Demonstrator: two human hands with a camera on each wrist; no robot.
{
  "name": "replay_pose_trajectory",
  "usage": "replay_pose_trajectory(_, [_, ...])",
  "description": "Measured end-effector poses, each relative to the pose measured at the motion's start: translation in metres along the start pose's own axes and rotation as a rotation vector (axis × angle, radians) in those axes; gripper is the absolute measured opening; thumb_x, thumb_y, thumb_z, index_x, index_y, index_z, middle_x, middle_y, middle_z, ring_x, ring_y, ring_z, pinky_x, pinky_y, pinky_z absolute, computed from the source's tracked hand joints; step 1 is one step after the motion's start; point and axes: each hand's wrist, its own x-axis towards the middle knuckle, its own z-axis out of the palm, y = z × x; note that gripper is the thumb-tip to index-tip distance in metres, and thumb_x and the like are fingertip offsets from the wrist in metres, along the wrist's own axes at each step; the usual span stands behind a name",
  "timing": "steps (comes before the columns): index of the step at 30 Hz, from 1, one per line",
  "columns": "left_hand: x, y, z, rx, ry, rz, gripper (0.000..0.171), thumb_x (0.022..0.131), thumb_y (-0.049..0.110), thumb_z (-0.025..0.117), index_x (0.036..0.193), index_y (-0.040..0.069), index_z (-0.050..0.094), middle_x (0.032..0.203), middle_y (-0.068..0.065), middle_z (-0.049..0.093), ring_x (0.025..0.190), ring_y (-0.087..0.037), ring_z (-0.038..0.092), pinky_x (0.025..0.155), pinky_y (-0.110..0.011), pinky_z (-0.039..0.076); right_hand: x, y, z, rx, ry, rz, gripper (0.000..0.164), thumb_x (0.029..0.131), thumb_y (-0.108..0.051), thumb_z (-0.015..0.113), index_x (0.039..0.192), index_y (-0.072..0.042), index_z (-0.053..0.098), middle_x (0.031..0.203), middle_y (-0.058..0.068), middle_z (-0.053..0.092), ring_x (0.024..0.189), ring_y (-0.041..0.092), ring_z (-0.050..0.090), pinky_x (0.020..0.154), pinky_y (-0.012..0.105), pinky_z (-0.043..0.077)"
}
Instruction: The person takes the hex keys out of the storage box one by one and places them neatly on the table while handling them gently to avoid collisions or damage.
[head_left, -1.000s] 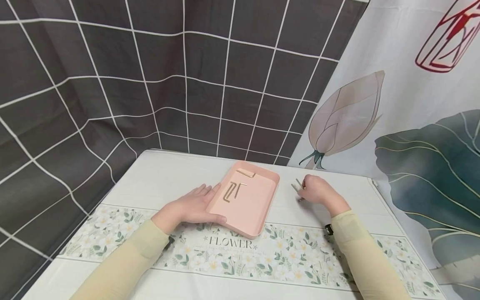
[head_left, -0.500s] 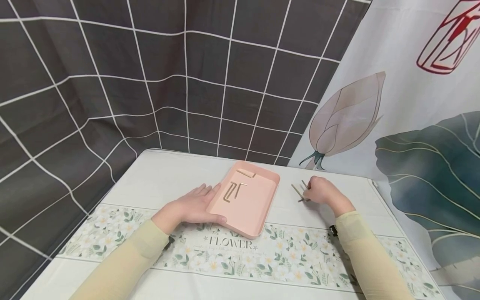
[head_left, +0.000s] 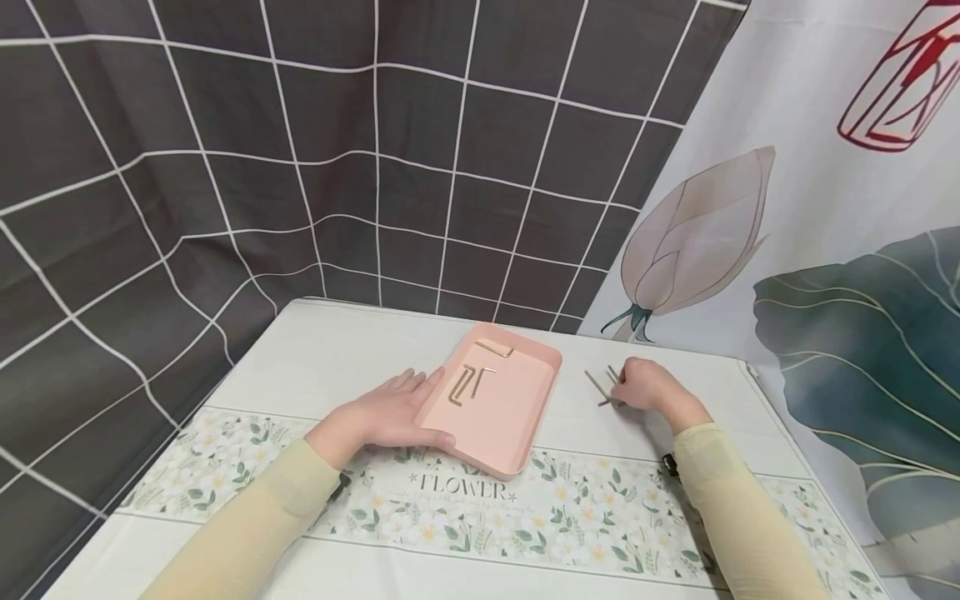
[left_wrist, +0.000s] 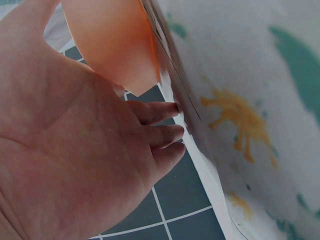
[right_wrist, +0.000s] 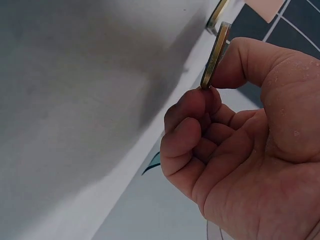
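Observation:
A shallow pink tray (head_left: 504,421) lies aslant on the table in the head view. Three L-shaped brass-coloured hex keys rest in it, one hex key (head_left: 495,349) at the far end and a close pair at the left side. My left hand (head_left: 393,414) lies along the tray's left side, fingers straight, thumb on the near rim. To the right of the tray, my right hand (head_left: 647,385) pinches a hex key (right_wrist: 216,55) between thumb and finger, the other fingers curled. Another hex key (head_left: 597,384) lies on the table just left of that hand.
A white cloth with a flowered band (head_left: 585,508) covers the table. Behind it hangs a dark curtain with a white grid (head_left: 412,192). On the right hangs a white curtain (head_left: 810,100) with leaf prints.
My right hand has shifted slightly right with its hex key, leaving the other hex key lying apart on the table. My left hand and the tray stay in place.

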Motion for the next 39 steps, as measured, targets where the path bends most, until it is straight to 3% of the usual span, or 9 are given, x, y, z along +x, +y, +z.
replay_pose_trajectory(17, [-0.0005, 0.0033, -0.0018, 0.014, 0.0, 0.011, 0.133, 0.091, 0.092, 0.057, 0.179, 0.007, 0.009, 0.183, -0.021, 0.022, 0.169, -0.049, 0.015, 0.137, -0.062, 0.014, 0.0, 0.0031, 0.0041, -0.006, -0.012, -0.002, 0.017, 0.097, -0.011, 0.068, 0.104, 0.005, 0.067, 0.09, 0.013, 0.066, 0.077, 0.025, 0.059, 0.068, 0.039, 0.052])
replay_pose_trajectory(39, [0.0007, 0.0001, 0.0007, 0.02, 0.004, 0.011, 0.132, 0.091, 0.092, 0.057, 0.18, 0.007, 0.009, 0.182, -0.022, 0.022, 0.169, -0.048, 0.016, 0.137, -0.062, 0.014, 0.0012, -0.0002, 0.0038, -0.052, -0.028, -0.017, 0.015, 0.098, -0.01, 0.069, 0.104, 0.003, 0.065, 0.092, 0.012, 0.067, 0.082, 0.027, 0.061, 0.078, 0.047, 0.057])
